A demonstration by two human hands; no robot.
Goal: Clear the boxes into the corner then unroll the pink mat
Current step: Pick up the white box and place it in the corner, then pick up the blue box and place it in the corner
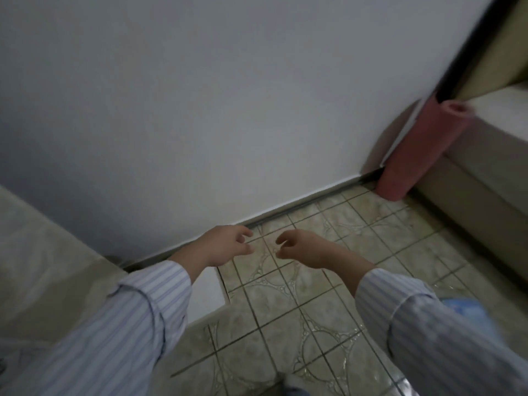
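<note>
The pink mat (423, 150) stands rolled up and tilted in the far right corner, leaning between the white wall and a beige sofa. A white box (210, 292) lies flat on the tiled floor at the lower left, partly hidden under my left forearm. My left hand (225, 245) and my right hand (303, 248) hover side by side above the floor near the wall's base, both empty with fingers loosely curled and apart. Both are well left of the mat.
A beige sofa (485, 178) fills the right side. Another beige cushioned piece (43, 267) sits at the left, next to the white box. A white wall (228, 95) runs across the back. Patterned floor tiles (357, 252) lie between them.
</note>
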